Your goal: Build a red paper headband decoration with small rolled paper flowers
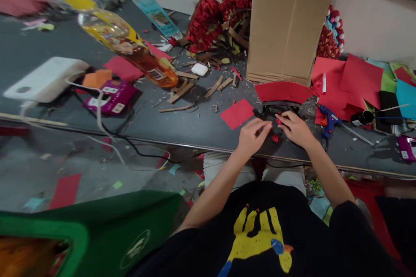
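My left hand (pixel 254 137) is closed in a pinch above the table's front edge; whatever sits between its fingertips is too small to make out. Facing it, my right hand (pixel 295 129) has its thumb and fingers pressed on a small red paper piece (pixel 278 118). Below the fingertips shows a red scrap (pixel 275 138). Just beyond both hands lies a dark object (pixel 276 109), partly covered by them. A red rectangle of paper (pixel 237 114) lies left of my left hand, and a curved red paper strip (pixel 282 92) rests behind the dark object.
A blue glue gun (pixel 329 122) lies right of my hands, near red sheets (pixel 360 80). A tall cardboard piece (pixel 289 21) stands behind. Leftward are a tilted drink bottle (pixel 130 45), cardboard strips (pixel 182 91), cables and a power bank (pixel 47 78). A green bin (pixel 130 225) stands below left.
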The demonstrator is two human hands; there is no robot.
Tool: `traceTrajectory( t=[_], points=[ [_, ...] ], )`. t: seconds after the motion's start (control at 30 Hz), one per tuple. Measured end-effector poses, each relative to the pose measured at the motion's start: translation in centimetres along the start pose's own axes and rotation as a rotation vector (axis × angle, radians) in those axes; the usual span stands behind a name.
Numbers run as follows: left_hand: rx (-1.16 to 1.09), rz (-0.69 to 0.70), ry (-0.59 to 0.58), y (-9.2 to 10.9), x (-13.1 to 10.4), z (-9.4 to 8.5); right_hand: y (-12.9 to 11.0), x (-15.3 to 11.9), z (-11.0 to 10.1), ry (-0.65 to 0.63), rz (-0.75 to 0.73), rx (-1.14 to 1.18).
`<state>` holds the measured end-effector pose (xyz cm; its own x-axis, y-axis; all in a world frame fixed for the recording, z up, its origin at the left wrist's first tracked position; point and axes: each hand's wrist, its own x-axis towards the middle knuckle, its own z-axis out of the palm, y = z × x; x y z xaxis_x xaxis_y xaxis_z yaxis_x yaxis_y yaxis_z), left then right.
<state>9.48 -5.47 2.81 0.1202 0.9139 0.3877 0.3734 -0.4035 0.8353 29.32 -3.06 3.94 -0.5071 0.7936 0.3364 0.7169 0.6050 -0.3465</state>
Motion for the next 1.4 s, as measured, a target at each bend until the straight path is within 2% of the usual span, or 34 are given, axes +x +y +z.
traceTrajectory(
  t=[0.1, 0.2, 0.3, 0.4, 0.47, 0.63, 0.73, 0.83, 1.07, 1.2, 1.3, 1.4],
  points=[
    [0.189, 0.099, -0.181, -0.1, -0.9, 0.0, 0.0, 0.0, -0.7, -0.066, -0.007, 0.026],
    [0.357, 0.089, -0.274, -0.2, -1.5, 0.3, -0.4, -0.3, -1.5, -0.053, 0.009, 0.062],
    [0.370, 0.097, -0.329, -0.4, -1.4, 0.4, -1.8, -1.5, -1.9, -0.026, 0.042, 0.109],
    [0.162, 0.122, -0.369, -0.4, -0.9, -0.2, -3.6, -3.0, -1.2, -0.023, 0.015, 0.196],
    [-0.044, 0.091, -0.368, -0.3, -0.5, -0.7, -4.5, -3.7, -0.4, 0.042, -0.017, 0.237],
    [-0.451, -0.151, -0.307, 0.1, -0.1, -0.7, -5.1, -3.3, 0.9, 0.181, -0.163, 0.105],
    [-0.576, -0.241, -0.282, 0.1, -0.3, 0.1, -4.8, -2.5, 0.8, 0.200, -0.193, 0.022],
    [-0.509, -0.247, -0.237, 0.1, -0.4, 0.6, -4.4, -2.4, 0.9, 0.179, -0.169, -0.039],
    [-0.290, -0.110, -0.292, 0.3, -0.6, 1.0, -2.8, -3.3, 2.2, 0.162, -0.120, 0.034],
    [-0.167, -0.038, -0.360, 0.2, -0.7, 1.5, -1.8, -3.8, 2.8, 0.250, -0.114, 0.021],
    [-0.145, 0.004, -0.422, 0.1, -0.5, 1.6, -1.3, -4.0, 3.0, 0.274, -0.106, -0.010],
    [-0.213, -0.018, -0.458, -0.3, 0.0, 1.4, -1.3, -3.9, 3.1, 0.262, -0.114, -0.029]
  ],
)
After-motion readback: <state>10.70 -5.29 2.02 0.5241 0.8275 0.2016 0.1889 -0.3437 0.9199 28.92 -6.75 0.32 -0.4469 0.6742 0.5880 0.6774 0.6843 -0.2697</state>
